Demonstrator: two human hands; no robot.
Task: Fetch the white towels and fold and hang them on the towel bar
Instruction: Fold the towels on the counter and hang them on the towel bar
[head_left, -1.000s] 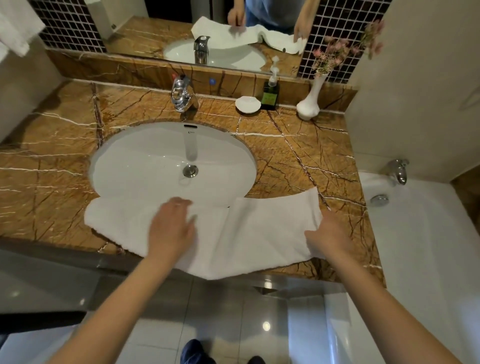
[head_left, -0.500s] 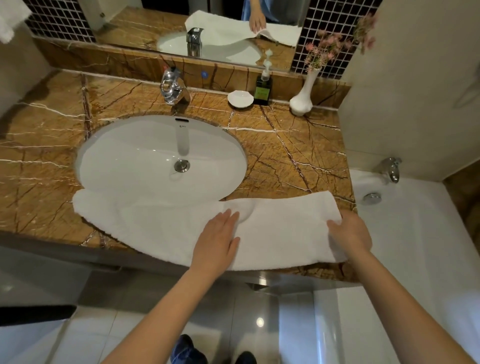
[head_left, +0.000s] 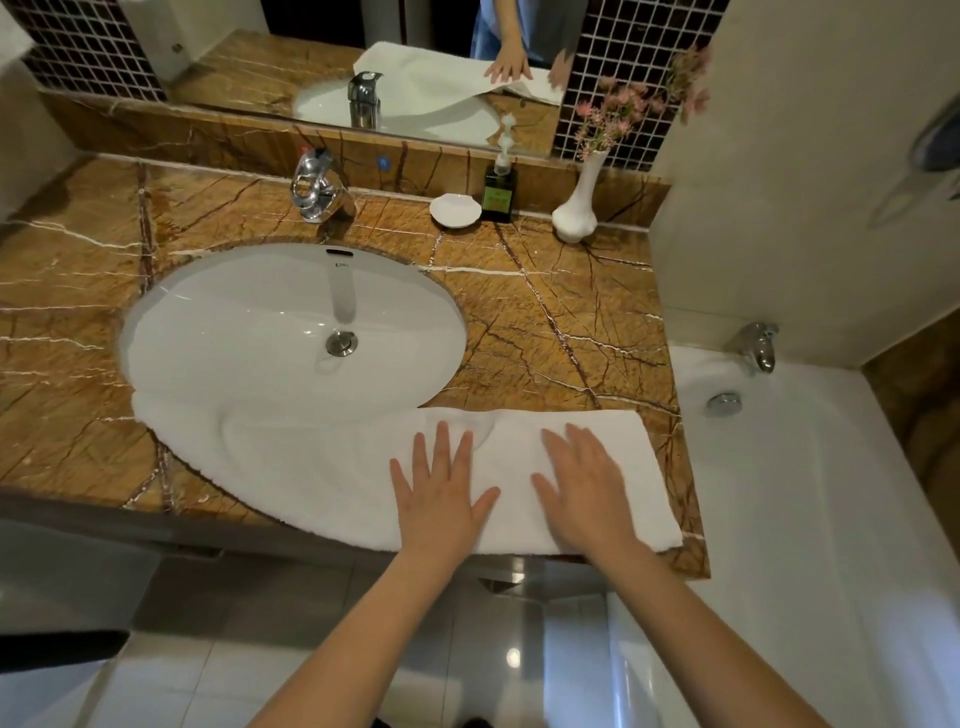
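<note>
White towel (head_left: 311, 467) flat along counter's front edge

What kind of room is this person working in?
A bathroom, possibly a hotel's. An oval sink with a chrome faucet is set in a brown marble counter, a bathtub sits to the right, and a mirror runs along the wall behind.

White towel (head_left: 311, 467) lay on a brown counter (head_left: 545, 322) veined dark and white. Sink (head_left: 234, 332), dish (head_left: 455, 210) and vase (head_left: 575, 218) were white; flowers (head_left: 623, 111) above the vase pink; bottle (head_left: 500, 193) dark green; tiles (head_left: 618, 57) black, white-grouted.
</note>
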